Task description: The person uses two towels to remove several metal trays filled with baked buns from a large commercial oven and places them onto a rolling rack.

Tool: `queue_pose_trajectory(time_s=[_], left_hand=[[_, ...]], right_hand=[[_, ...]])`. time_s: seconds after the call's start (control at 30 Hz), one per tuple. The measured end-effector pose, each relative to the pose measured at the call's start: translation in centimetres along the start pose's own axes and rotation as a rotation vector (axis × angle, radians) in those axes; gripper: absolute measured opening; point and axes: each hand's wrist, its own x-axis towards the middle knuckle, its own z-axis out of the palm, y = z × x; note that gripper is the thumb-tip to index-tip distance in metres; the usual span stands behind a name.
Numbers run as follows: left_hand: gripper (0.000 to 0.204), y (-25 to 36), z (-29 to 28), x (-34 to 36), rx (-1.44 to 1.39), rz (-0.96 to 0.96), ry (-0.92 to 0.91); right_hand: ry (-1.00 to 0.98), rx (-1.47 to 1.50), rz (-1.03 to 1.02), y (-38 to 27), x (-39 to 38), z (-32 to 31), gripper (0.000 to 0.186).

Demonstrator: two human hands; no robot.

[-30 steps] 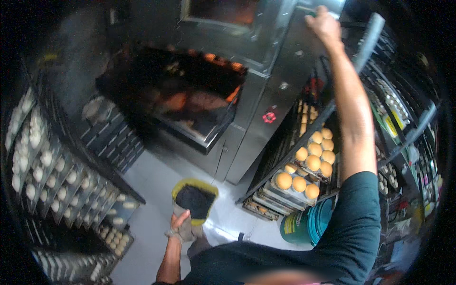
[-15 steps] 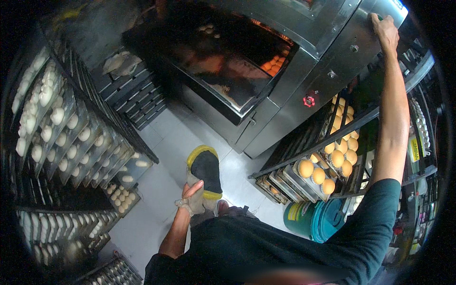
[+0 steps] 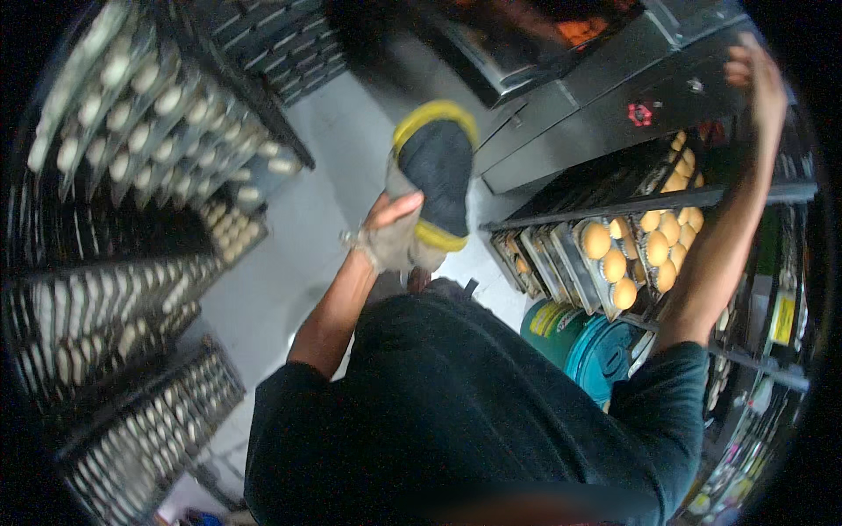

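Observation:
My left hand (image 3: 390,210) grips a padded mitt or pad (image 3: 434,167), dark grey with a yellow rim, together with a worn beige cloth (image 3: 395,250). My right hand (image 3: 754,74) is raised at the upper right beside the steel oven (image 3: 570,140), slightly blurred, fingers loosely bent and apart, with nothing visible in them. The oven's dark open mouth (image 3: 544,39) glows orange at the top, and a red knob (image 3: 639,114) sits on its front.
Racks of pale dough trays (image 3: 140,131) line my left, with more low at the left (image 3: 145,434). A rack of golden buns (image 3: 605,261) stands on my right above a lidded teal bucket (image 3: 596,351). Grey tiled floor (image 3: 311,210) lies between.
My view has swung, shifting the oven upward. My right hand has let go of what it held at the oven's upper corner. My left hand has raised the mitt.

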Motion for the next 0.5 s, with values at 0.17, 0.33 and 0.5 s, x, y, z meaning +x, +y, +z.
queue_pose_trajectory(time_s=[0.17,0.33,0.5], left_hand=[[0.066,0.3,3.6,0.4,0.051,0.046,-0.113],[0.059,-0.4,5.0,0.1,0.204,-0.008,-0.005],[0.045,-1.9,5.2,2.5,0.775,-0.124,0.024]], right_hand=[[-0.494,0.440,0.162,-3.0,-23.9,16.8,0.033],[-0.188,0.828,0.441,-3.6,-30.9,20.2,0.047],[-0.489,1.389,0.727,-4.1,-33.9,23.3,0.073]])
